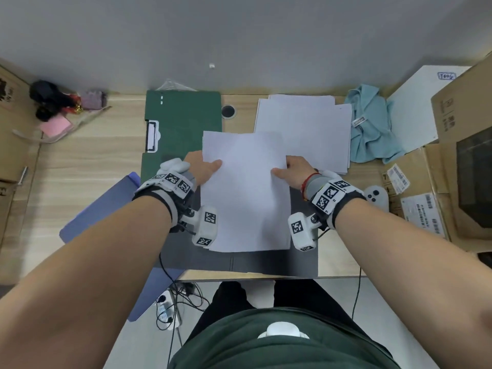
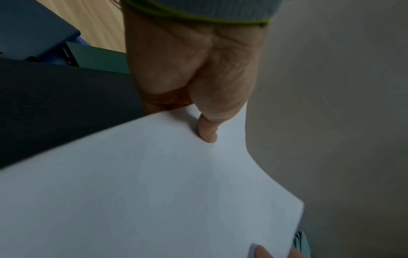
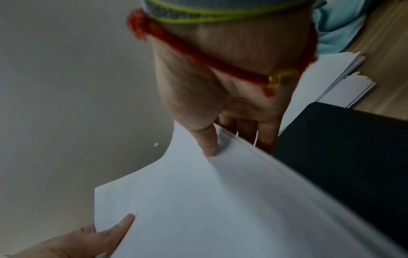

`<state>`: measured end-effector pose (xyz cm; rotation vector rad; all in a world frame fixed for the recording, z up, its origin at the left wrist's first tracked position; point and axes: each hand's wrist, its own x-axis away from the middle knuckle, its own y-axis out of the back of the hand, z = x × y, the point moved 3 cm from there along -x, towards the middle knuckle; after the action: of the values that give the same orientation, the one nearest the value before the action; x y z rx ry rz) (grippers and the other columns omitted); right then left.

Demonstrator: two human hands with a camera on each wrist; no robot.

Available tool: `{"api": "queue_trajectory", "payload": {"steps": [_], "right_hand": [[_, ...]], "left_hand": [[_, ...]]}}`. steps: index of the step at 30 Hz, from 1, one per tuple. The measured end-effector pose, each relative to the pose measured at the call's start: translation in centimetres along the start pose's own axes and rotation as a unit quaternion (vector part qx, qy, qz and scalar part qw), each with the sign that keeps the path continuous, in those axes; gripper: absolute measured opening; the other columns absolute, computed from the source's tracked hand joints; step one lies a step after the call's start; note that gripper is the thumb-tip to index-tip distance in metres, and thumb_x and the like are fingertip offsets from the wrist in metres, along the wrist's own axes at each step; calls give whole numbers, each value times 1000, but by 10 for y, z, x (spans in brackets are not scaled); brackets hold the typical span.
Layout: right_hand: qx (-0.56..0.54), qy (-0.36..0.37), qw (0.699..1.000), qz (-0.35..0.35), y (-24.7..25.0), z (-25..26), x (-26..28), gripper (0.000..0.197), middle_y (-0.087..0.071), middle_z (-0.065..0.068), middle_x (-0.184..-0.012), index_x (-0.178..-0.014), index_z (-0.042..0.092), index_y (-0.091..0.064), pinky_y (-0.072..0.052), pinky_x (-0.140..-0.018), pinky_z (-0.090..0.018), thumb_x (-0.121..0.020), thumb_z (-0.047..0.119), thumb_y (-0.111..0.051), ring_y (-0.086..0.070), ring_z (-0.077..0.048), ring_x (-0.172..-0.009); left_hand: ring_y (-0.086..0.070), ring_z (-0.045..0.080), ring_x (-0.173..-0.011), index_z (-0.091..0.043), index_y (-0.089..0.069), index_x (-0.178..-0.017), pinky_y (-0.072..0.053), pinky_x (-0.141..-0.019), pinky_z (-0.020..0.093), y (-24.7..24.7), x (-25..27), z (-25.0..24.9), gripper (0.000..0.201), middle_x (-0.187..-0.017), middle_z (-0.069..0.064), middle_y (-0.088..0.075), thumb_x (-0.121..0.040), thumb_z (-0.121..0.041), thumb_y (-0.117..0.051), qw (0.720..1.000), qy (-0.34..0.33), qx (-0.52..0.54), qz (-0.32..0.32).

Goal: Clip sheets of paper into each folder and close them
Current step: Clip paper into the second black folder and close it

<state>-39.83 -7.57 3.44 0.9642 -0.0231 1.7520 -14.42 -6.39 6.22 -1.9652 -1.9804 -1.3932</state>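
Observation:
A stack of white sheets (image 1: 246, 193) is held upright over a dark grey folder (image 1: 239, 261) that lies open at the table's near edge. My left hand (image 1: 205, 167) pinches the stack's left side, thumb (image 2: 207, 131) on the front, fingers hidden behind. My right hand (image 1: 291, 170) pinches the right side the same way, thumb (image 3: 207, 141) on top and fingers (image 3: 260, 129) underneath. A green folder (image 1: 183, 121) with a clip (image 1: 152, 136) lies open behind. A blue folder (image 1: 106, 209) sticks out at the left, partly under my left forearm.
A loose pile of white paper (image 1: 303, 126) lies at the back right, beside a light blue cloth (image 1: 372, 129). Cardboard boxes (image 1: 452, 182) crowd the right edge. A white controller (image 1: 376, 197) sits by my right wrist. Small clutter (image 1: 61, 107) occupies the back left.

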Motion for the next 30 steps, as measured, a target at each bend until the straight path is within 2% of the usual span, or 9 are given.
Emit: {"api": "queue_trajectory", "payload": {"steps": [1, 3, 5, 7, 11, 16, 20, 23, 30], "right_hand": [[6, -6, 1000, 3, 1, -1, -5, 10, -64, -3, -89, -96, 11, -65, -52, -72, -32, -89, 18, -64, -60, -22, -80], [2, -32, 999, -1, 8, -6, -16, 18, -68, -5, -98, -103, 15, -64, -55, -89, -41, -85, 18, -66, -65, -27, -94], [24, -47, 998, -21, 19, -9, -27, 33, -67, -5, -113, -116, 16, -62, -51, -97, -36, -84, 18, -68, -63, -26, -108], [75, -50, 995, -37, 35, -9, -42, 45, -62, -6, -125, -128, 14, -56, -47, -97, -29, -85, 20, -68, -60, -24, -113], [181, -57, 980, -57, 60, -6, -74, 60, -47, -9, -142, -141, 14, -43, -42, -93, -28, -86, 18, -64, -51, -28, -126], [322, -84, 941, -61, 75, -4, -125, 78, -34, -11, -146, -148, 19, -32, -46, -101, -43, -80, 21, -69, -43, -36, -130], [391, -86, 915, -57, 77, -1, -161, 88, -29, -8, -149, -150, 17, -25, -42, -99, -43, -76, 25, -73, -34, -35, -134], [434, -75, 896, -55, 84, 2, -180, 96, -27, -7, -149, -149, 17, -21, -40, -105, -46, -71, 33, -74, -29, -34, -137], [487, -83, 869, -26, 102, 3, -205, 106, -30, -7, -149, -147, 16, -20, -41, -103, -53, -65, 48, -78, -34, -37, -134]], "left_hand": [[-63, 35, -110, -1, -63, -120, -49, -99, 46, -1, -2, -1, 39, -122, 16, -66, -93, -29, -64, 1000, -3, -18, -9], [-63, 36, -108, 1, -63, -119, -48, -93, 39, -4, -7, -3, 36, -121, 18, -66, -96, -26, -58, 998, 0, -49, -27], [-62, 33, -104, 2, -61, -120, -45, -86, 36, -7, -11, -7, 36, -121, 19, -65, -97, -26, -56, 997, 5, -77, -27], [-62, 34, -102, 2, -61, -120, -45, -86, 38, -13, -18, -10, 36, -120, 19, -65, -98, -26, -54, 995, 10, -96, -23], [-60, 37, -111, -1, -58, -125, -47, -98, 43, -25, -28, -16, 37, -124, 17, -63, -99, -25, -51, 994, 27, -105, -7], [-59, 37, -114, -6, -55, -132, -47, -100, 48, -43, -50, -16, 43, -129, 14, -61, -97, -32, -51, 992, 48, -117, 18], [-60, 36, -110, -5, -58, -126, -48, -95, 43, -53, -68, -17, 36, -124, 13, -63, -98, -25, -50, 993, 53, -106, 26], [-59, 36, -112, -6, -55, -130, -47, -96, 42, -57, -77, -14, 37, -127, 11, -61, -100, -24, -47, 990, 59, -123, 31], [-62, 35, -103, 1, -59, -119, -46, -87, 38, -69, -89, -7, 28, -117, 18, -65, -98, -11, -44, 988, 73, -123, 56]]}}
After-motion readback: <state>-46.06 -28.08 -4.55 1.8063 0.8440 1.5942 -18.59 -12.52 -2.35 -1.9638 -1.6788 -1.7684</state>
